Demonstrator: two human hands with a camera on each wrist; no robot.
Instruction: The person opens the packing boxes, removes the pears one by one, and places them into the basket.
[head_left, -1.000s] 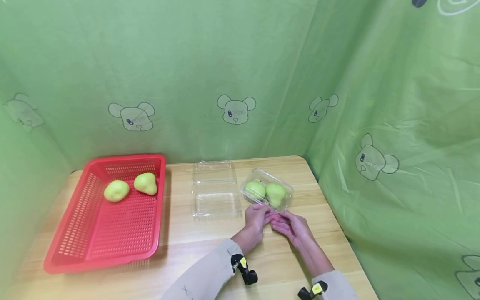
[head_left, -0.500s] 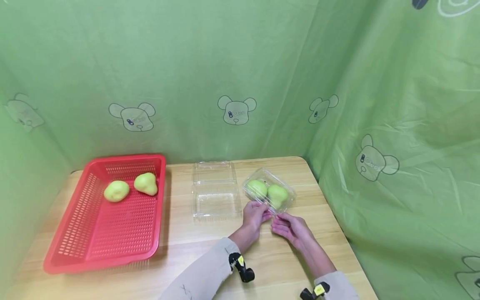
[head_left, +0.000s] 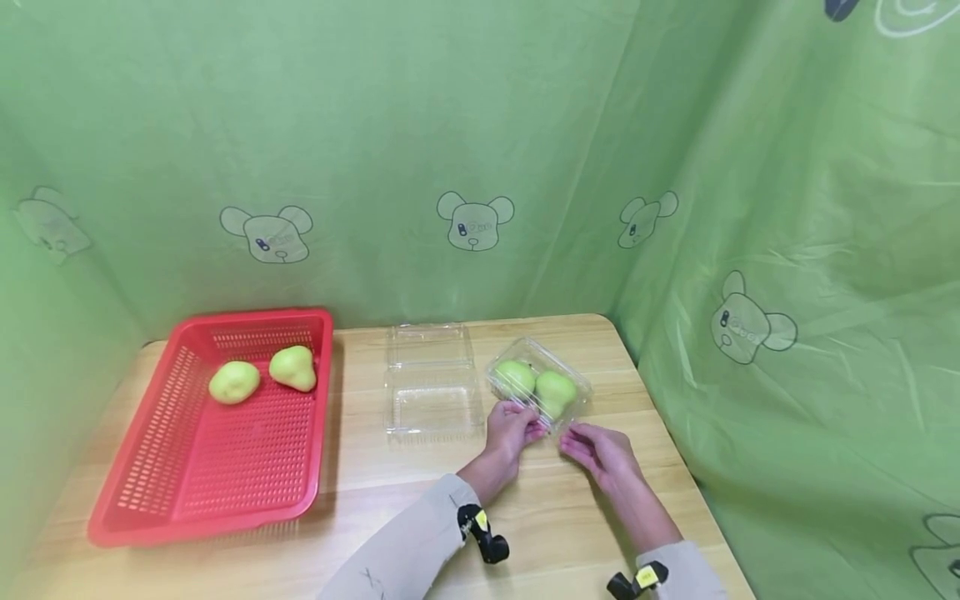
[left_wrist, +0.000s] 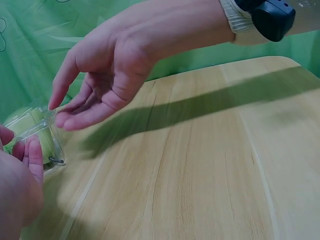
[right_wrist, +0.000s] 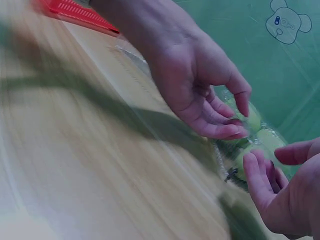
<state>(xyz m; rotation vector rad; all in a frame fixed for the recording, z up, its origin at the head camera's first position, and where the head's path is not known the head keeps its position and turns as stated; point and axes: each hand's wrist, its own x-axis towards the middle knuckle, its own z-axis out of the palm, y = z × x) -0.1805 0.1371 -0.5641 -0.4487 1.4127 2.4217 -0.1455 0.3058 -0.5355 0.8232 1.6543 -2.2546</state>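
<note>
Left hand (head_left: 510,432) pinching the clear box (head_left: 573,405), right hand (head_left: 602,452) loose, I was probably sealing it and needed to press next.

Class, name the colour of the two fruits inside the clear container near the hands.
The fruits are light green; the head view shows this best.

At the left, the left hand (left_wrist: 20,187) grips a clear box (left_wrist: 59,153) holding green fruit (left_wrist: 47,142). The right hand (left_wrist: 107,80), fingers loosely bent, hangs over the wooden table (left_wrist: 195,165), fingertips near the box, a black device (left_wrist: 273,21) at its wrist. A green curtain (left_wrist: 35,65) hangs beyond.
</note>
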